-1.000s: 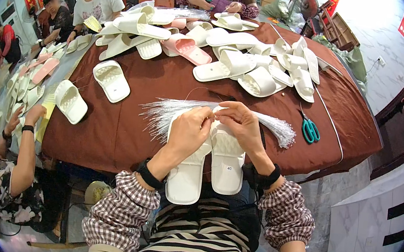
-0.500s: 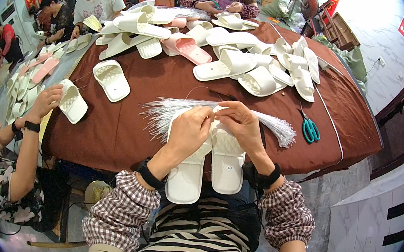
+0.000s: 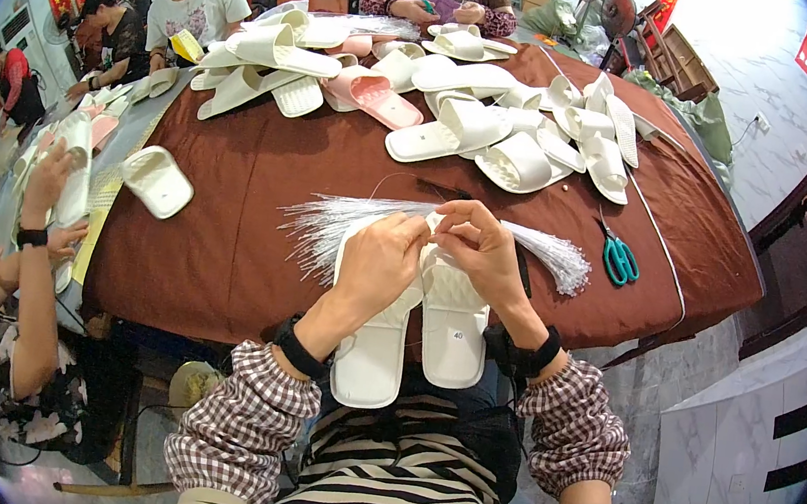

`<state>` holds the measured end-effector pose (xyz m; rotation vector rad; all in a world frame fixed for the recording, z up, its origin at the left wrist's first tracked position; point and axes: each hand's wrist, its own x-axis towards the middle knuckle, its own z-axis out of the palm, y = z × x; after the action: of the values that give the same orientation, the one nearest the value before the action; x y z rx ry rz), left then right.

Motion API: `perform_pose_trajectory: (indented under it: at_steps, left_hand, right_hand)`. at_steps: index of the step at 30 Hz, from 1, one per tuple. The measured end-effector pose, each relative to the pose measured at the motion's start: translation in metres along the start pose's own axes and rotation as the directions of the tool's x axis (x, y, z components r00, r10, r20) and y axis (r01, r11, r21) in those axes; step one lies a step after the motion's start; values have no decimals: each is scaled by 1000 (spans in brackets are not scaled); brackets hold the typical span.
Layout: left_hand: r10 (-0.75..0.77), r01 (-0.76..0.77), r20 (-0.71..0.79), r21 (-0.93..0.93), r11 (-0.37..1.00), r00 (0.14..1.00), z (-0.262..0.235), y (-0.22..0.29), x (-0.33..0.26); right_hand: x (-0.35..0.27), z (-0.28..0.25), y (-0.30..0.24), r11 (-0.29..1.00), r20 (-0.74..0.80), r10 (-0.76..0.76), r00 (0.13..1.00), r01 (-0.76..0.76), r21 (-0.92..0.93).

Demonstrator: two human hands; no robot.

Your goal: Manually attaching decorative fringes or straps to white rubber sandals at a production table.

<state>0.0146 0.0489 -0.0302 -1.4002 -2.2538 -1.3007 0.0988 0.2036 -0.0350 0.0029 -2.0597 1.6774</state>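
A pair of white slippers is side by side in front of me, toes toward the table and heels over my lap. My left hand is closed over the strap end of the left slipper. Its fingertips meet those of my right hand, which pinches above the right slipper. What the fingertips hold is too small to make out. A thin strand shows between the slippers. Behind my hands lies a bundle of thin white plastic strands, partly hidden by them.
Teal-handled scissors lie to the right on the brown cloth. Loose white slippers and a pink slipper are heaped at the back. A single slipper lies left. A co-worker's hand is at the left table; others work beyond.
My hands have barely moved. At the left, the co-worker's hand has drawn one slipper away to the left, and the other slipper lying there has shifted left too.
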Motion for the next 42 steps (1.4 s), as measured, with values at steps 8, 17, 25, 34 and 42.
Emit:
perform_pose_trajectory:
  at_steps: [8,17,25,34,42]
  left_hand:
    - [23,-21,-38,41,999,999,3,1,0]
    - [-16,16,-37,6,1000,999,-4,14,-4]
    - [25,-67,208,194,979,978,-42,68,-84]
    - [42,-117,199,384,916,979,1,51,-98]
    - [-78,52,121,210,976,990,-6,61,-98]
  right_hand:
    - [1,7,-5,915,35,-220,975,218,-341]
    - [2,4,1,998,-47,-34,998,31,-64]
    - [1,-1,8,997,-8,-26,1000,25,-74]
    - [-4,7,-19,993,77,-58,995,65,-100]
    - [-18,27,-93,875,200,-417,886,451,-174]
